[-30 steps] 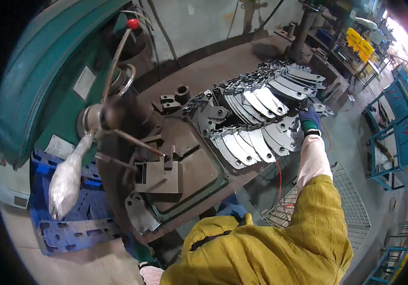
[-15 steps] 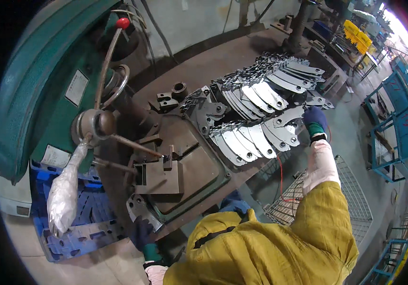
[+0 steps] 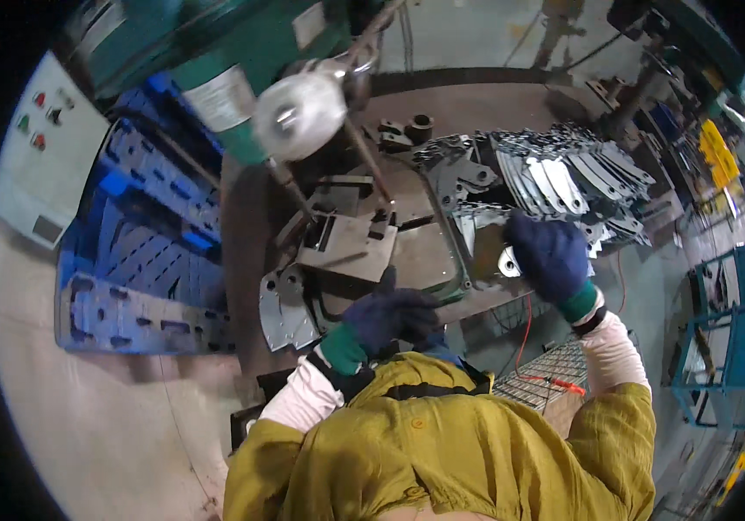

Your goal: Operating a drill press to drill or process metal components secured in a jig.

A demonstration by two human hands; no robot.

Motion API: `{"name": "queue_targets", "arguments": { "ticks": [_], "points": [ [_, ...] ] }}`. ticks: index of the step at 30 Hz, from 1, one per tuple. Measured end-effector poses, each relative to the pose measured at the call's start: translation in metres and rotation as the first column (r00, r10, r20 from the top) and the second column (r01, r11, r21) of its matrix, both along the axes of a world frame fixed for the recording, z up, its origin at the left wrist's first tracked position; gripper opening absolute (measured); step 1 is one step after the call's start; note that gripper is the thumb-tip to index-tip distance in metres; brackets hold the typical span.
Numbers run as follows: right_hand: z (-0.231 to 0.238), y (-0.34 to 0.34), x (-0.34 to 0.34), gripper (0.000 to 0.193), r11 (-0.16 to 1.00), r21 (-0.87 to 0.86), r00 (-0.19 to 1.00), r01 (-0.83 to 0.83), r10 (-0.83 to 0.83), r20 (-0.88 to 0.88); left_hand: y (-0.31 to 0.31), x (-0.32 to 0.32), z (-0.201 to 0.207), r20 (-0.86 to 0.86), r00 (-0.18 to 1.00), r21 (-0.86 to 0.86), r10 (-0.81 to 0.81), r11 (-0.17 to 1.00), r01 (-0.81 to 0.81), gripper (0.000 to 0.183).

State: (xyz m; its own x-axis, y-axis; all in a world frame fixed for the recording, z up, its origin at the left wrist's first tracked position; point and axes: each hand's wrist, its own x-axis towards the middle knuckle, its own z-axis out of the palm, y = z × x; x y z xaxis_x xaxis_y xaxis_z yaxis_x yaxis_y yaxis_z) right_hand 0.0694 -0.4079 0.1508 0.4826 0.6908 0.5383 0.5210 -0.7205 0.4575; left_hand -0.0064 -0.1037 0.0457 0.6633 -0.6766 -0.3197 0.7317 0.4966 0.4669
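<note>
My right hand (image 3: 550, 256), in a dark blue glove, is closed at the near edge of the stacked parts. It grips a flat curved metal plate (image 3: 487, 250), whose end with a round hole shows beside the fingers. My left hand (image 3: 387, 319), gloved alike, hovers before the machine's table with thumb and fingers apart and nothing in it. Just beyond it stands a steel fixture block (image 3: 351, 246). Left of that hand, flat plates with holes (image 3: 284, 308) lie at the table's front corner. Rows of curved metal plates (image 3: 554, 178) cover the table's right side.
A lever handle wrapped in white plastic (image 3: 298, 115) juts out above the fixture. Blue plastic pallets (image 3: 142, 304) stand at left by a control cabinet (image 3: 42, 139). A red cord (image 3: 524, 339) hangs near a wire basket (image 3: 537, 382). Blue carts (image 3: 728, 321) stand at right.
My view has swung left. The right hand has drawn back from the pile with a plate in it. My left hand has left the plates at the front corner and moved right.
</note>
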Motion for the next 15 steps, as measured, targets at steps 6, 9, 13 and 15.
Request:
{"name": "queue_targets", "arguments": {
  "ticks": [6, 9, 13, 15],
  "points": [
    [0.014, 0.114, -0.035, 0.030, 0.858, 0.041, 0.853, -0.512, 0.503, 0.142, 0.013, -0.029, 0.072, -0.354, 0.912, -0.314, 0.206, 0.893, -0.323, 0.064],
    [-0.005, 0.154, -0.047, 0.025, 0.715, 0.227, 0.745, -0.661, 0.661, 0.088, 0.045, -0.057, 0.038, -0.215, 0.862, -0.052, 0.459, 0.876, -0.479, 0.054],
    [-0.002, 0.180, -0.059, 0.030, 0.629, 0.407, 0.649, -0.662, 0.753, -0.109, 0.079, -0.083, 0.061, 0.596, 0.802, 0.627, 0.053, 0.593, -0.505, 0.029],
    [0.013, 0.180, -0.056, 0.035, 0.583, 0.337, 0.555, -0.739, 0.811, -0.186, 0.090, -0.087, 0.038, 0.247, 0.860, 0.300, 0.447, 0.808, -0.507, 0.026]
  ]
}}
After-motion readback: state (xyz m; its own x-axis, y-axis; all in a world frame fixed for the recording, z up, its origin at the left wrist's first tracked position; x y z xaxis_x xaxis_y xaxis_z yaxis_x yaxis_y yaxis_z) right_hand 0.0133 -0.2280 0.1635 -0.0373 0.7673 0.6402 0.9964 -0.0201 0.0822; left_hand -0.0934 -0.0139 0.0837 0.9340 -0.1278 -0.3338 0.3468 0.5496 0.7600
